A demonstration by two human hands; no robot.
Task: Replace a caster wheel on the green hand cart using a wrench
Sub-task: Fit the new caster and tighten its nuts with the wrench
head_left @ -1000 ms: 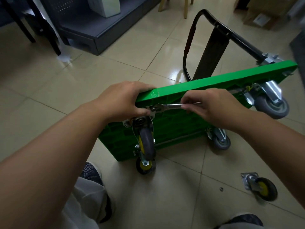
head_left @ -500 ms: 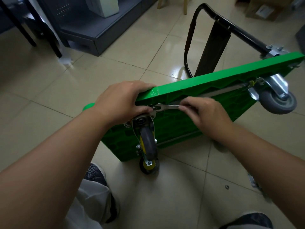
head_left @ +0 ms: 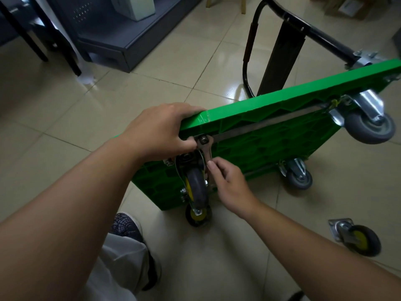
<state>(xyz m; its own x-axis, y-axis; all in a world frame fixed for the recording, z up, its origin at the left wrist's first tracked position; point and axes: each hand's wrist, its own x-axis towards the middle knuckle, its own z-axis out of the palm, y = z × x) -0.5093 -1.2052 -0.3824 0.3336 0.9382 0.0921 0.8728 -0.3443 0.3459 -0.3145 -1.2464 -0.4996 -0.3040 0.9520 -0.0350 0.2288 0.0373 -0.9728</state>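
Cart [head_left: 271,135] stood on edge as the left grip [head_left: 156,131] clasped its near corner and the right grip [head_left: 230,187] pinched the wrench [head_left: 207,152] beside the caster [head_left: 196,187].

Glossy beige tile floor [head_left: 65,105] with soft glare toward its far edge. At its far left corner, a dark grey low cabinet [head_left: 121,38] bearing a white box [head_left: 134,5], black furniture legs [head_left: 63,46] beside, wooden legs [head_left: 243,5] farther right.

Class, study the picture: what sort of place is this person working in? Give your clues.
Likely an indoor storeroom or office: glossy tiled floor, a dark shelf holding a white box, cardboard boxes at the back.
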